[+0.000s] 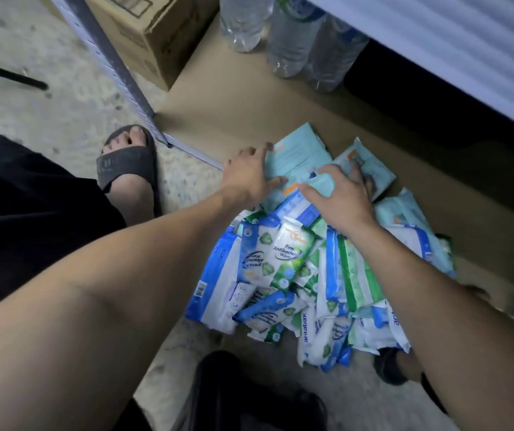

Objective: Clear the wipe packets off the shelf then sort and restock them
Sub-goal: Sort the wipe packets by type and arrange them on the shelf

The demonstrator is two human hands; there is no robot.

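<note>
Both bare forearms stretch out from close below, reaching to the far end of the heap. The left hand [251, 175] grips the left edge of the teal packets [302, 152], fingers curled over the rim and thumb laid on top. The right hand [339, 197] clasps the same bundle from the near right, thumb along its front edge, fingers draped over the back. So the bundle sits squarely between the two hands, its long side slanting away to the right, and neither hand looks nearer than the other. The packets look soft, flat and slippery, pale teal with an orange tab. They crown the pile of wipe packets [280, 275] — blue, green and white sachets jumbled at the front of the low shelf board [234, 98], spilling towards the floor. My guess is that lifting the bundle as one calls for an even squeeze from both sides.
</note>
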